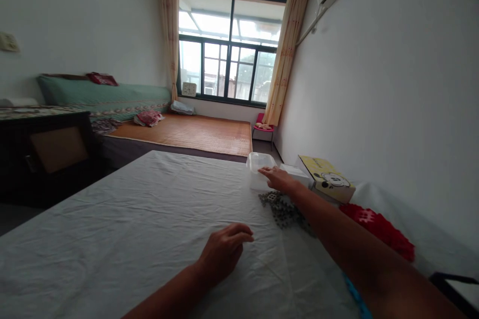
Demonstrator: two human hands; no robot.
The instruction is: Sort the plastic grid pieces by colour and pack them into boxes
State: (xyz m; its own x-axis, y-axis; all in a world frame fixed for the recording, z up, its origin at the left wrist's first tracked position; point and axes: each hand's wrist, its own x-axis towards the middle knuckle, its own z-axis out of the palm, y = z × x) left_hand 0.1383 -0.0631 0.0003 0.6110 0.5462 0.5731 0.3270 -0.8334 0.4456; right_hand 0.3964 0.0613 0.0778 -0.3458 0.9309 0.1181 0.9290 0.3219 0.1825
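Note:
My right hand (276,178) reaches out with its fingers extended at the near right side of a clear plastic box (256,179). Its fingertips overlap the box, and I cannot tell whether they touch it. Below that wrist lies a pile of small dark grey pieces with notched outlines (282,215), partly covered by my forearm. Closer to me, my left hand (226,246) is low over the white cloth (149,229), fingers curled in toward the thumb. Whether anything small is inside them is hidden.
Behind my right hand stand a white box (295,173) and a yellow cartoon-printed box (327,177). A red textured heap (381,229) lies right of my forearm, with something blue (355,294) partly under it. Beyond the table are a mat-covered bed (187,132) and a pink chair (263,123).

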